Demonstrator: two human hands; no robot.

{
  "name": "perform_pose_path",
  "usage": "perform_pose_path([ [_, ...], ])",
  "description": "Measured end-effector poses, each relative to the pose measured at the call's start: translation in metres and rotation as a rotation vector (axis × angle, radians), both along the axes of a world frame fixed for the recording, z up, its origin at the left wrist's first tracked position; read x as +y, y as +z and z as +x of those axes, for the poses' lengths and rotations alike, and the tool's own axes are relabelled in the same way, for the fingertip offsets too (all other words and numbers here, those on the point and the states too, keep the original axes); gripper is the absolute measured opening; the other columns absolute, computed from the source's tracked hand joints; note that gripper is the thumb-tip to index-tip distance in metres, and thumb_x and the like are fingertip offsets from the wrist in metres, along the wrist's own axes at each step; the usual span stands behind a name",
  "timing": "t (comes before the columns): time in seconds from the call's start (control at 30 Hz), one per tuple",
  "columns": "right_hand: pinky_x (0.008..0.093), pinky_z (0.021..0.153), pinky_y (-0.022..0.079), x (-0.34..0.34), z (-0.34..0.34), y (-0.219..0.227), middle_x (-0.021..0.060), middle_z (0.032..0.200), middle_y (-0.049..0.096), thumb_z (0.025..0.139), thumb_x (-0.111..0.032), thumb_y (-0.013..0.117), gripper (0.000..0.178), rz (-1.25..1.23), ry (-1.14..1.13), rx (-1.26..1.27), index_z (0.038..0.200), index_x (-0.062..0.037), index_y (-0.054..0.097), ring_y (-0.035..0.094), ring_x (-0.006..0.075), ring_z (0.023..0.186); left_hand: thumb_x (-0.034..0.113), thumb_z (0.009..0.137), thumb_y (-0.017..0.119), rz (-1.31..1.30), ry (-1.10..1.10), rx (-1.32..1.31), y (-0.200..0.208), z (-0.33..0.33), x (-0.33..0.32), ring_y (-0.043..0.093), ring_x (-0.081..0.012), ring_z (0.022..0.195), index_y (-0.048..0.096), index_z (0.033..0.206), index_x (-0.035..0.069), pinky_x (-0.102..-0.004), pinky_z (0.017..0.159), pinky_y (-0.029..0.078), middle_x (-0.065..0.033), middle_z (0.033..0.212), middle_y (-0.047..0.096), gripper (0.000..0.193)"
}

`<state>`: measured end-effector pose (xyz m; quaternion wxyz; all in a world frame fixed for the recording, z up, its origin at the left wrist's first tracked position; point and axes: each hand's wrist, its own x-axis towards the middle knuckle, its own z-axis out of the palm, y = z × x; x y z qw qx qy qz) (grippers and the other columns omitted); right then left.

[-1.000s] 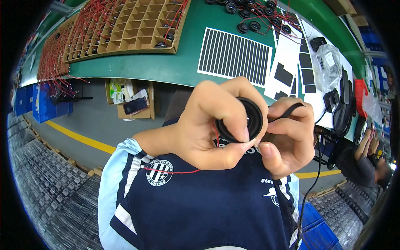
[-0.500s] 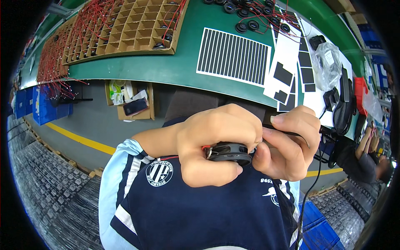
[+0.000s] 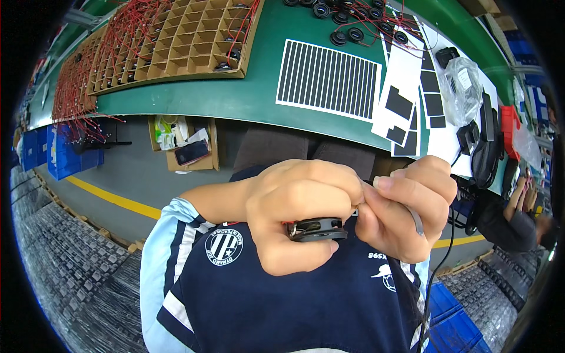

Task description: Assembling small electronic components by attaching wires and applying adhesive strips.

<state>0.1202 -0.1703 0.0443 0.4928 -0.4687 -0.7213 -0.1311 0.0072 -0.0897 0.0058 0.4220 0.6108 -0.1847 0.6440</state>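
Note:
My left hand point(image 3: 303, 206) is closed around a small round black speaker point(image 3: 318, 229), its rim held between thumb and curled fingers. A bit of red shows at the speaker's left side. Close against the left fingertips, my right hand point(image 3: 409, 209) is closed in a pinch, thumb against forefinger. A thin dark strip point(image 3: 416, 221) curves out between the right fingers; its other end is hidden. Both hands are in front of my chest, short of the table edge. On the green table lies a white sheet of narrow black strips point(image 3: 328, 79).
A cardboard divider tray point(image 3: 194, 50) with red-wired parts stands at the table's left. More black speakers point(image 3: 355, 34) lie at the back. White sheets with black shapes point(image 3: 400, 103), a clear plastic bag point(image 3: 463, 88) and a red bin point(image 3: 509, 132) are rightward. Another person point(image 3: 515, 217) is at far right.
Both hands have lowered slightly toward my chest. The speaker has tilted to a more edge-on view. The dark strip now shows lower between my right fingers.

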Motion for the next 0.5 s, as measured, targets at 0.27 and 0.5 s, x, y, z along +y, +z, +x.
perform_pose_path([
  [0.27,0.0282,0.052,0.036,-0.0025,0.0014,0.008,0.0087,0.084,0.056,0.061,-0.012,0.067,0.02,-0.039,-0.002,-0.118,0.074,-0.0015,0.056,0.047,0.0189,0.068,-0.009,0.054,0.061,0.005,0.034,0.03,-0.0014,-0.0022,-0.0022,0.053,-0.0305,0.065,0.042,0.08,0.005,-0.034,0.049,0.052,-0.0162,0.078,0.045,0.035],
  [0.5,0.0284,0.049,0.035,-0.0009,0.0072,0.006,0.0105,0.079,0.054,0.064,-0.011,0.065,0.018,-0.017,0.032,-0.185,0.075,0.0001,0.057,0.045,0.0201,0.066,-0.009,0.054,0.062,0.0,0.075,0.029,-0.0033,-0.0014,-0.0048,0.054,-0.0308,0.065,0.042,0.08,0.005,-0.0339,0.05,0.052,-0.0163,0.078,0.045,0.036],
])
